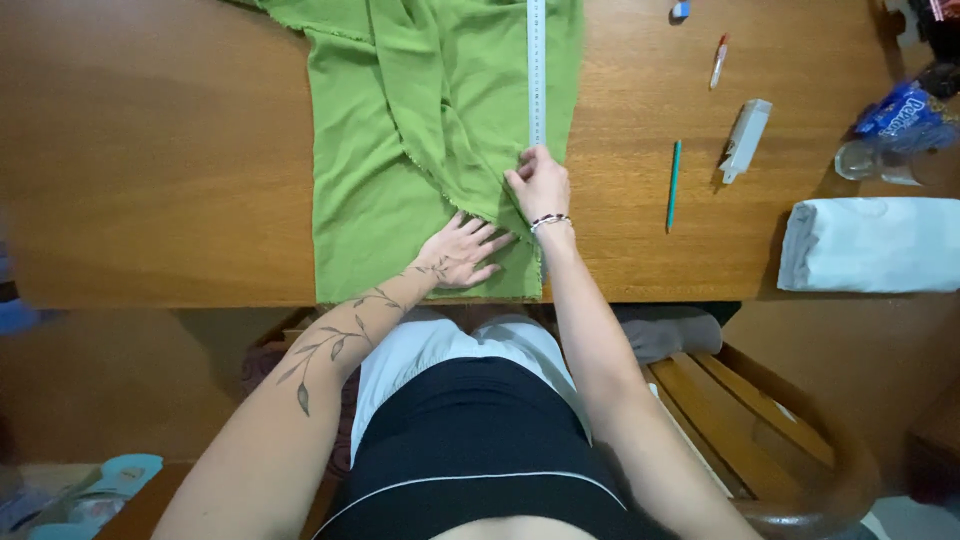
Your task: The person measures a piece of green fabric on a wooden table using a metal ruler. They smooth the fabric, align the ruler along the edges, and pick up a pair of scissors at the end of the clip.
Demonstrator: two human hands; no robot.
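Head view, looking straight down: green fabric (390, 150) spread over a brown wooden table (150, 150), running from the near edge away to the far edge, partly doubled over itself with a frayed diagonal fold. White measuring tape (536, 70) laid on the cloth's right side, long axis near-to-far, beginning at the right hand and reaching to the far edge. Left hand (462, 255) pressed flat on the cloth near the near edge, fingers spread, gripping nothing. Right hand (540, 183) just beyond it, fingertips drawn together on the tape's near end and pinning it to the cloth; bracelet at the wrist. Hands close together, not quite touching, right one nearer the tape, left one nearer the fold's bottom corner.

Off to the right on bare wood, well apart from both hands: teal pencil (674, 185) lying near-to-far, white rectangular tool (745, 138), red-capped pen (719, 60), folded white cloth (870, 245) by the near edge. Wooden chair (760, 420) below the right arm.
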